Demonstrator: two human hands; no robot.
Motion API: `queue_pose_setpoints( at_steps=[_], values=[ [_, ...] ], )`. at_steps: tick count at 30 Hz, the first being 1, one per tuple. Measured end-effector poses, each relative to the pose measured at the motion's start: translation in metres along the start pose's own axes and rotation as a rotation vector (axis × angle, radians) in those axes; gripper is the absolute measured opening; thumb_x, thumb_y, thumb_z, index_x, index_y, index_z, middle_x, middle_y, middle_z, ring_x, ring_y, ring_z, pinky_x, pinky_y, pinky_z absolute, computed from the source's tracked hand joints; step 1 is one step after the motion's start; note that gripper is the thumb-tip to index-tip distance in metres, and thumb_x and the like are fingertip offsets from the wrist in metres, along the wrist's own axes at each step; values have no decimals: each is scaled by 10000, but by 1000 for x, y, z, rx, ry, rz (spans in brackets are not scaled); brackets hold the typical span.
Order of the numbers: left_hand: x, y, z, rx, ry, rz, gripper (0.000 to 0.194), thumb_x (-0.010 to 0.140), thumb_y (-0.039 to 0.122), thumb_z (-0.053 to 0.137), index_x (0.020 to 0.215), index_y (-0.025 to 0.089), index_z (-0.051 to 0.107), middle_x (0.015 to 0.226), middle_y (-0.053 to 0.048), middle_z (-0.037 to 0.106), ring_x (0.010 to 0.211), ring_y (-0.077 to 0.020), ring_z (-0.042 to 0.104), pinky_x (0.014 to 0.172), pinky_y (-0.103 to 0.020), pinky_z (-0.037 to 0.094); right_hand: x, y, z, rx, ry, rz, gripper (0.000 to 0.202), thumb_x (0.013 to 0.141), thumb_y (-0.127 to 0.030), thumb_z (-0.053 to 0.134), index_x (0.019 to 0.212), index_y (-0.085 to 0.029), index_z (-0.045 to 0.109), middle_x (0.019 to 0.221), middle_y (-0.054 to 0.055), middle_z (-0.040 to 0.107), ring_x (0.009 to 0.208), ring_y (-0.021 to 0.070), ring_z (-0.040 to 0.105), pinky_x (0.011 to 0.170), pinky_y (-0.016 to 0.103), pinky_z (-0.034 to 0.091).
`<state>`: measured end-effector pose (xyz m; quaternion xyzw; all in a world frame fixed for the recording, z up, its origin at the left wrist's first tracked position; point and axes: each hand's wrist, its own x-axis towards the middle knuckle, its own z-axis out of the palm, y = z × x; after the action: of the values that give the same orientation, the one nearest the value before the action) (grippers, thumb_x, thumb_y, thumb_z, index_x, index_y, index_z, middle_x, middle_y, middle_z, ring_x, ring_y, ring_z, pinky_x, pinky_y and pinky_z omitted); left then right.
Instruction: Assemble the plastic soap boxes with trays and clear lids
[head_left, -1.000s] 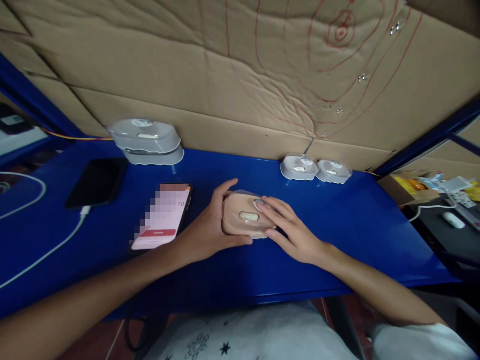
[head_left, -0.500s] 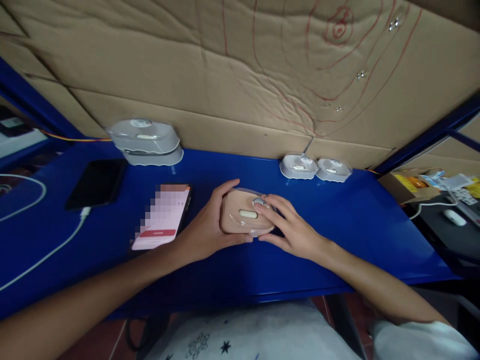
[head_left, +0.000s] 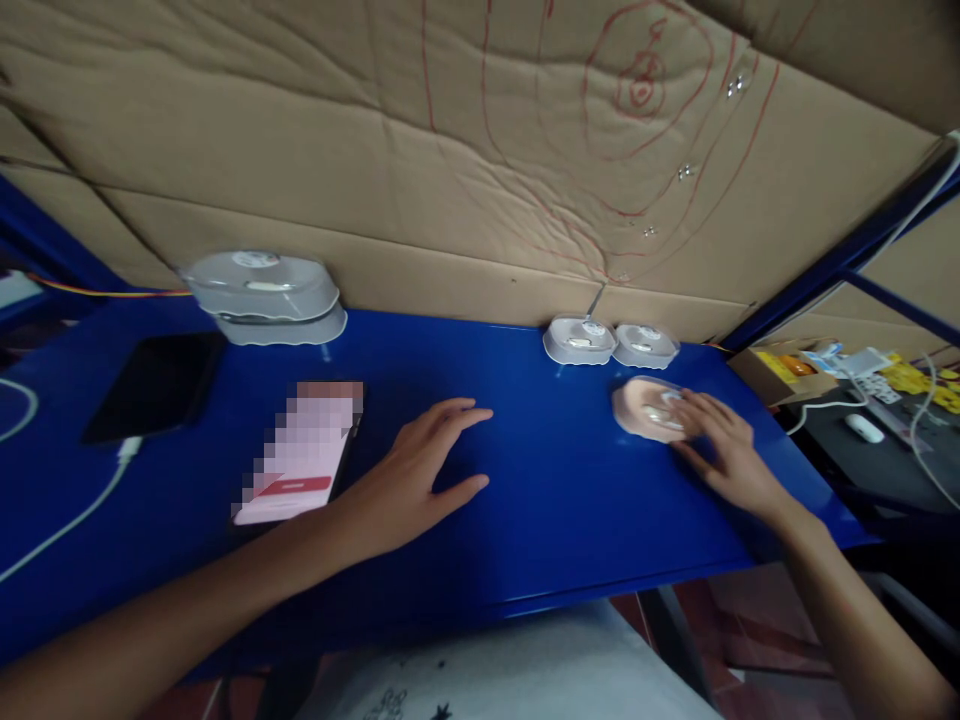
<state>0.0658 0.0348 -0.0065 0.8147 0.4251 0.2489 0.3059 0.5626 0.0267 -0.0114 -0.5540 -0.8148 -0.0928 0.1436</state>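
Just below centre, the left hand (head_left: 416,465) was held with fingers and thumb spread apart. Right of centre, a blurred beige container (head_left: 636,405) was clasped at its right end by the right hand (head_left: 731,452). Farther back, two small grey containers (head_left: 579,345) were set near a cardboard panel (head_left: 480,180).

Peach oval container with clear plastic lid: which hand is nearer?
Right. The right hand is on the right end of the container; the left hand is apart, off to its left.

A white cable (head_left: 130,450) meets a black phone (head_left: 154,385), and red lines (head_left: 427,80) mark the cardboard (head_left: 262,150).
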Motion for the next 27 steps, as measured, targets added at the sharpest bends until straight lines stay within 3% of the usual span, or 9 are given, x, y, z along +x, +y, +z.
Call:
queue_pose_setpoints(
  at_steps=[3,6,9,13,17,21,24,27],
  values=[
    [0,0,0,11,-45,-44,530,1006,486,613,1508,341,523,1671,-113,401,1508,-426,429,1235,-676,361,-13,65,-4,-185,45,229,504,1027,-352,570,1498,-173,584,1607,296,485,1470,450,495,1125,647,425],
    [0,-1,1,29,-77,-35,466,996,455,632,1446,337,598,1655,-106,429,1488,-432,453,1222,-676,380,2,111,-4,-208,62,299,439,1006,-261,552,1407,-106,645,1496,330,575,1412,402,564,1101,545,445],
    [1,-4,2,53,-96,7,417,1002,425,638,1410,339,633,1639,-100,454,1478,-411,476,1219,-648,402,34,137,2,-200,69,317,414,986,-233,544,1361,-103,661,1389,293,653,1338,342,614,1076,474,446],
    [2,-8,4,102,-92,55,378,1021,377,626,1396,328,639,1620,-102,476,1476,-374,493,1207,-607,434,74,147,19,-194,97,319,384,967,-220,589,1330,-118,665,1352,285,665,1287,347,614,1059,501,448],
    [2,-10,5,138,-96,87,357,1033,355,610,1389,328,634,1613,-101,482,1471,-363,500,1205,-613,430,96,133,35,-181,105,268,374,1007,-347,639,1341,-179,652,1397,165,658,1279,295,621,1117,509,456],
    [0,-8,4,159,-123,103,352,1030,341,609,1380,320,640,1608,-110,487,1461,-377,504,1185,-625,442,106,98,45,-159,74,173,479,992,-297,524,1434,-130,602,1446,235,638,1356,346,583,1116,532,437],
    [-1,-6,4,170,-136,105,353,1026,337,609,1377,317,644,1609,-111,487,1455,-385,505,1176,-631,449,119,56,47,-153,55,119,551,1017,-358,479,1531,-164,522,1528,231,588,1388,389,559,1105,615,421],
    [-2,-5,4,164,-127,105,363,1030,344,604,1390,313,635,1614,-111,482,1459,-382,501,1183,-620,449,146,-4,44,-137,112,97,585,1091,-448,364,1621,-203,404,1636,227,477,1491,407,461,1160,705,318]
  ],
)
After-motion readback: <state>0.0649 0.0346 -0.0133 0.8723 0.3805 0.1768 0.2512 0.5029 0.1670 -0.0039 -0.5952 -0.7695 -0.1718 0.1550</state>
